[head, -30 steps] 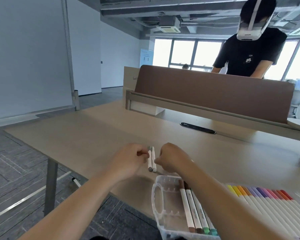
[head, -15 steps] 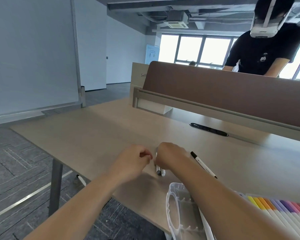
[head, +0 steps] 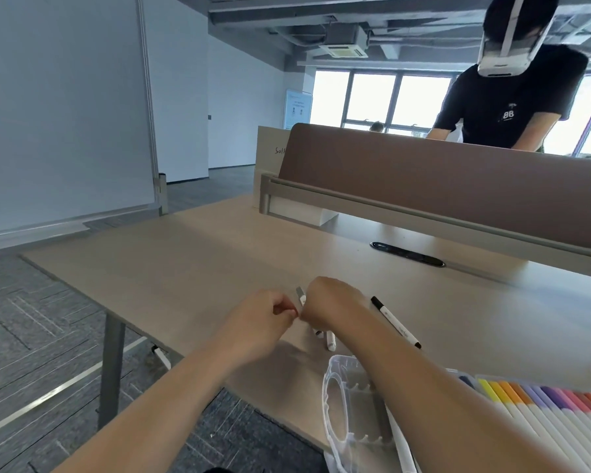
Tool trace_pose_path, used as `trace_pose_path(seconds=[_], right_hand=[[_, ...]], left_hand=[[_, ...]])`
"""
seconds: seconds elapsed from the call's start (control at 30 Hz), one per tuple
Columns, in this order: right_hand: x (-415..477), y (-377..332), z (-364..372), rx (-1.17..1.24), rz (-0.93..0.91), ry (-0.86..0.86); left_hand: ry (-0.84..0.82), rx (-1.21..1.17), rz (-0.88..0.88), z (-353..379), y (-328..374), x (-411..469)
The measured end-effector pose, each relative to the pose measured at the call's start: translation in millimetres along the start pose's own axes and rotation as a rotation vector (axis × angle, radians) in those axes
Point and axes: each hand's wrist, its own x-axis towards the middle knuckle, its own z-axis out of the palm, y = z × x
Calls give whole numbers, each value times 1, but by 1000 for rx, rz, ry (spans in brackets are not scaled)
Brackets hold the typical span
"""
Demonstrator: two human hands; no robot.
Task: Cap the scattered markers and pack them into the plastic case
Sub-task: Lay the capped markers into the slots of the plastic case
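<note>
A: Capping, is it, or packing?

B: Capping, I'd judge. The right hand has its fingers curled round a white grey-tipped marker, whose end pokes out just beyond the knuckles. The left hand is curled tight too, fingertips meeting the right hand's. Whether a cap is pinched there I cannot tell.

A: And the next move?

B: Likely lining the cap up with the tip and pressing it straight home. Then the marker goes back to the clear plastic case, which lies open nearer the person than the grip and a little to its right.

A: Anything else loose?

B: White marker ends show just below the right hand; held or lying loose, I cannot tell. A white marker with a black cap lies on the pale wooden desk just right of the grip. A row of colour-capped markers sits further right, past the case.

A: What stands in the way?

B: The right forearm crosses over the case, so it must swing aside. A black oval cable slot, a brown desk screen and a person in a black shirt are all well beyond the grip.
</note>
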Motion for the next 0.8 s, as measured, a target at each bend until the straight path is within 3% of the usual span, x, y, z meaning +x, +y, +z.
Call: trace_pose_path(seconds=[0.2,0.53,0.8], right_hand=[[-39,26,-24,157,-8,-219],[-127,91,-27,267,-5,-511],[-138,106,-10,355,-10,-400]], left_hand=[[7,9,8,8,19,-17],[-194,263,183,43,85,-64],[-362,459,265,47,90,-79]])
